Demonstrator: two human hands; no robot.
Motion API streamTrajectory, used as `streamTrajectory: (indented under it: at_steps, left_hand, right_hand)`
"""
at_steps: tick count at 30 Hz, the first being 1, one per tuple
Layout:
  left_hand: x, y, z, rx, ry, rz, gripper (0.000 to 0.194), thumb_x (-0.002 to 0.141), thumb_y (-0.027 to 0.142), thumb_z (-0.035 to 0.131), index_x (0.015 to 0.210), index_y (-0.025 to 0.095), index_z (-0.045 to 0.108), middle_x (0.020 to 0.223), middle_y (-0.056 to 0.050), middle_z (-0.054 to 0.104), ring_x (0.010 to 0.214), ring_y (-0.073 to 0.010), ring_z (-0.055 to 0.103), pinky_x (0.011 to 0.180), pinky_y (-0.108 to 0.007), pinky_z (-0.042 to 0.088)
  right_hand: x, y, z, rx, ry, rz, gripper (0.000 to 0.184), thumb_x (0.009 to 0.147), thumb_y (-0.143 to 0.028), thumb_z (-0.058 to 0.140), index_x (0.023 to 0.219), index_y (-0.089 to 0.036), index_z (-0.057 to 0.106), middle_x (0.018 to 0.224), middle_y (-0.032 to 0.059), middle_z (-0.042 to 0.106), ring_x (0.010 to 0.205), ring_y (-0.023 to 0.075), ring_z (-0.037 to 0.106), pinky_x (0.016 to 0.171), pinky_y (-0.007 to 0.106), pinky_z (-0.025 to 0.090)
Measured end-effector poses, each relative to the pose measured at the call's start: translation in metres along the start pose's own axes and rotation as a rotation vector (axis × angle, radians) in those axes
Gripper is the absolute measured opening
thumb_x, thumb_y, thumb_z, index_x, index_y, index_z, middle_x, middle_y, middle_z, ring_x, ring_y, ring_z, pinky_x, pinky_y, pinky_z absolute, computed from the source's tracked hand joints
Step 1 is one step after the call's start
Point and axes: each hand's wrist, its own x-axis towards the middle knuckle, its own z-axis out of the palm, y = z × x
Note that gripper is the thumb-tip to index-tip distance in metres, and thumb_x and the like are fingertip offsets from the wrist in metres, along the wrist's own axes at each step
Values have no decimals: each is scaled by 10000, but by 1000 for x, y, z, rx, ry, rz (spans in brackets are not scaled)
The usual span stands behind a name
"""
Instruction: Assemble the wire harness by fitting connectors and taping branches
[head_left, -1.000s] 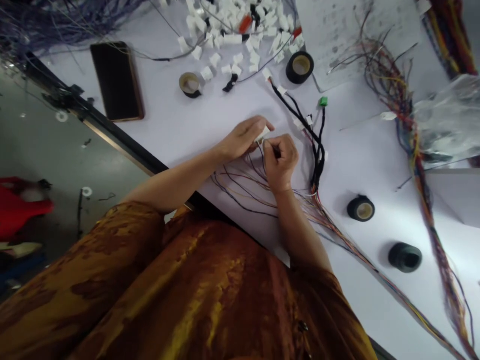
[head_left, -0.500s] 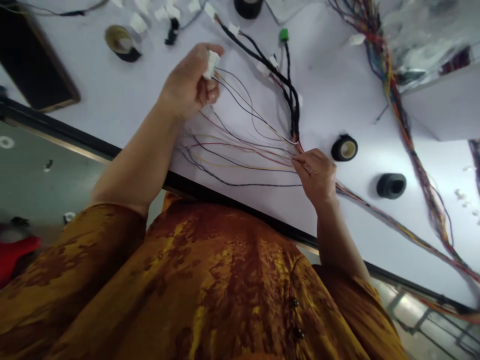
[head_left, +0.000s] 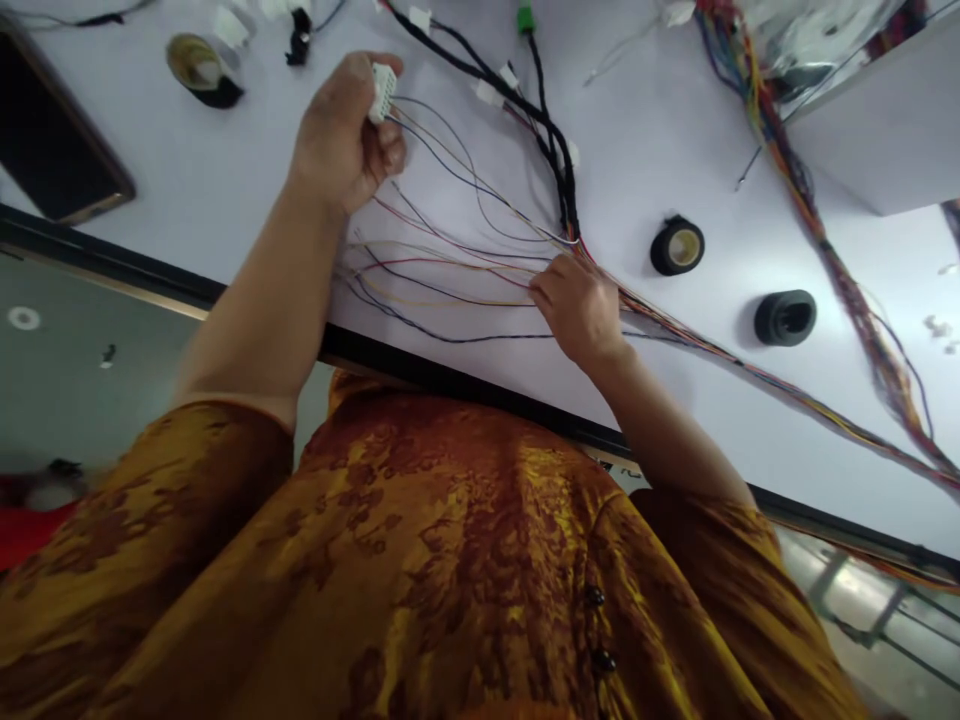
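Note:
My left hand [head_left: 341,135] is closed around a white multi-pin connector [head_left: 383,93], its face with small holes turned to the right. A few thin wires [head_left: 450,158] run from the connector toward the harness. My right hand [head_left: 581,308] has thumb and fingers pinched on thin loose wires, their free ends fanning left beneath my left forearm. Which wires the fingertips grip is partly hidden. Just above my right hand, a black-taped harness branch [head_left: 562,150] joins the long wire bundle [head_left: 697,340] that stretches off to the right.
Two tape rolls [head_left: 677,245] [head_left: 202,70] lie on the white table, along with a black oval part [head_left: 784,318]. A phone [head_left: 56,130] rests at left. Another thick wire bundle [head_left: 832,260] crosses the right side beside a white box [head_left: 885,130]. The table's dark edge [head_left: 450,375] runs before my body.
My right hand has slid left along the wires, away from the tape roll. The camera view has shifted a little. My left hand still holds the connector, its holed face now plainer to see.

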Motion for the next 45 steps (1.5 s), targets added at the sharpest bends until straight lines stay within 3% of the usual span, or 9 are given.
streamTrajectory:
  at_steps: [6,9,14,18,24,31,36,40,45]
  left_hand:
    - [8,-3,-5,-51,3,-37,260,1096,210,234,1074,135,482,669,66,408,529,-32,378,526,-187,329]
    - [11,-6,-9,-45,-41,-22,257,1092,225,256,1080,147,500,670,66,379,535,-41,368,535,-194,337]
    - [12,-9,-10,-51,-46,-42,249,1081,241,301,1049,202,544,682,53,412,552,-66,354,515,-204,337]
    - [11,-6,-6,-151,-42,-25,246,1065,200,346,1019,151,582,676,40,440,502,-56,402,482,-213,347]
    - [7,-1,-4,-76,35,-96,214,1019,313,486,1051,134,599,574,54,444,452,-51,468,492,-173,406]
    - [0,6,2,-21,70,-116,223,1009,317,472,1088,147,595,550,54,465,456,-61,507,500,-164,425]
    - [-1,3,1,-44,67,-89,215,995,328,504,1075,153,601,543,52,456,461,-69,497,497,-171,415]
    - [0,-3,-4,-113,34,-40,235,970,367,557,1081,163,596,522,62,445,434,-77,452,477,-183,394]
    - [4,-7,-9,-188,-29,-18,213,954,350,580,1021,152,622,546,48,446,431,-65,378,442,-171,315]
  right_hand:
    - [14,-11,10,-50,-88,4,56,850,-165,576,800,-190,574,840,68,618,740,184,539,680,323,413]
    - [23,-26,8,103,-208,-66,46,858,-200,574,821,-197,602,756,31,618,675,158,518,632,295,368]
    - [51,-79,2,517,-301,-217,154,903,-294,597,787,-195,618,727,-6,612,666,120,517,644,273,387]
    - [82,-91,-7,893,-211,-72,287,923,-475,577,797,-217,582,670,-31,543,605,101,497,585,249,427]
    - [125,-49,-20,1200,15,200,448,927,-663,437,829,-232,514,845,31,634,791,139,624,703,299,557]
    - [137,-34,-16,1313,9,201,439,919,-660,442,839,-236,524,834,38,651,856,157,648,756,332,575]
    - [139,-40,-15,1347,4,166,380,923,-605,507,878,-230,554,747,-9,597,701,111,608,643,255,539]
    - [146,-57,-13,1237,68,49,265,885,-481,636,909,-220,594,663,-59,526,504,57,455,458,194,377]
    - [158,-73,-2,999,139,-80,155,900,-329,608,804,-208,595,678,-58,543,513,48,413,494,206,339]
